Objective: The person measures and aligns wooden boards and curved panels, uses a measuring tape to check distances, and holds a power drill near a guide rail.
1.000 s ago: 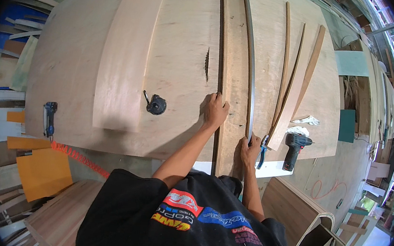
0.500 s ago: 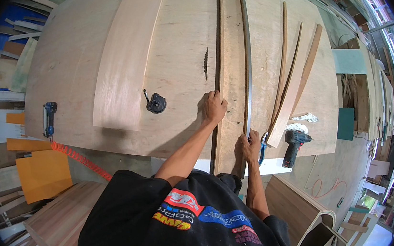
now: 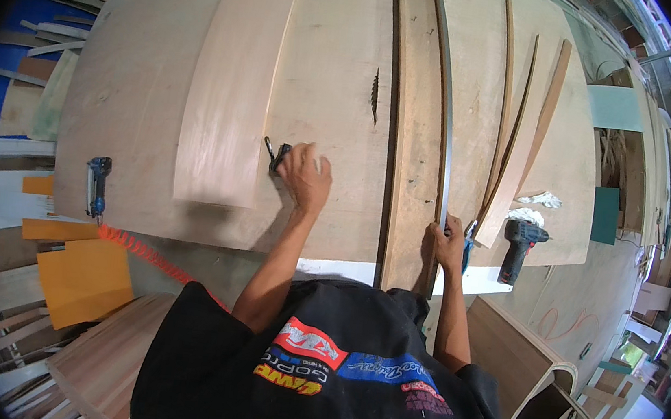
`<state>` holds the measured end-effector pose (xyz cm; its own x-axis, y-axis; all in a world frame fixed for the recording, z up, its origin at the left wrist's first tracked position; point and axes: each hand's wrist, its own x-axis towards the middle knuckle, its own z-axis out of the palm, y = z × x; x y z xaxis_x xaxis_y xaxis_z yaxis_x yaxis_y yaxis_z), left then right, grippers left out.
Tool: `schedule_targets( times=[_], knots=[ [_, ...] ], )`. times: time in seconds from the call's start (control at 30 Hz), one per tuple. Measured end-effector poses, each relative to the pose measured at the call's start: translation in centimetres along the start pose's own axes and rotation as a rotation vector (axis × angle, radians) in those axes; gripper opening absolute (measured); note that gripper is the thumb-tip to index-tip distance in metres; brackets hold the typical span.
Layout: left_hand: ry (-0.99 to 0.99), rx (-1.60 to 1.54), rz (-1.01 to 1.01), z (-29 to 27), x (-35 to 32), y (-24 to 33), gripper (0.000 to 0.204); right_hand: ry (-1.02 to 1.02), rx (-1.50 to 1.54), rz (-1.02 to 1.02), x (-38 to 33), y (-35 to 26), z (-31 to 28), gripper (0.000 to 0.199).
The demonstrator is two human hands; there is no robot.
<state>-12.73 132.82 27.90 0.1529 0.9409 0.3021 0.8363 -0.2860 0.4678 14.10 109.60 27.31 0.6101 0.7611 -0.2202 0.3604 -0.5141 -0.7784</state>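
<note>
A long wooden board [image 3: 413, 136] runs away from me across the table, with a curved grey metal strip [image 3: 447, 115] along its right side. At the near end of that strip, my right hand [image 3: 450, 242] is closed round it. Over to the left, my left hand [image 3: 304, 178] is above a black tape measure [image 3: 280, 157], partly covering it. Its fingers are spread, and whether they touch the tape measure is hard to see. A wide pale plank [image 3: 238, 85] lies just left of the tape measure.
Right of the board lie several thin wood strips [image 3: 512, 159], a white cloth [image 3: 541, 199], a cordless drill [image 3: 518, 249] and a blue-handled tool [image 3: 468, 248]. A nail gun [image 3: 98, 184] with a red coiled hose [image 3: 143, 251] sits at the left edge. A dark slot [image 3: 375, 97] marks the tabletop [image 3: 334, 62].
My left hand has left the board's left edge and moved left to the tape measure. My right hand stays on the metal strip. The whole view has shifted slightly.
</note>
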Motion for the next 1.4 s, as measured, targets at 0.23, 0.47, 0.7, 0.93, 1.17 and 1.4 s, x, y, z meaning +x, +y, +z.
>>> schedule_targets(
  times=[0.23,0.47,0.7,0.93,1.17,1.4],
  knots=[
    [-0.122,0.224,-0.211,0.5,0.6,-1.5,0.069,-0.002,-0.004,-0.01,0.1,1.1,0.0,0.036],
    [-0.172,0.172,-0.302,1.6,2.9,-2.7,0.055,0.374,-0.211,-0.125,0.6,-4.4,0.6,0.031],
    [-0.604,-0.688,-0.286,-3.8,-1.9,1.4,0.045,-0.287,0.239,-0.178,-0.4,-13.2,4.5,0.038],
    [-0.753,-0.815,-0.255,-3.4,-5.4,1.9,0.034,-0.568,0.255,-0.131,0.0,-12.9,9.5,0.038],
    [-0.984,-0.582,-0.117,-7.3,-0.6,1.0,0.03,-0.638,0.413,0.008,4.1,-14.6,6.4,0.01],
    [-0.844,-0.115,0.034,-4.9,8.7,-6.5,0.024,-0.236,-0.036,-0.177,13.8,-14.6,5.2,0.023]
  ],
)
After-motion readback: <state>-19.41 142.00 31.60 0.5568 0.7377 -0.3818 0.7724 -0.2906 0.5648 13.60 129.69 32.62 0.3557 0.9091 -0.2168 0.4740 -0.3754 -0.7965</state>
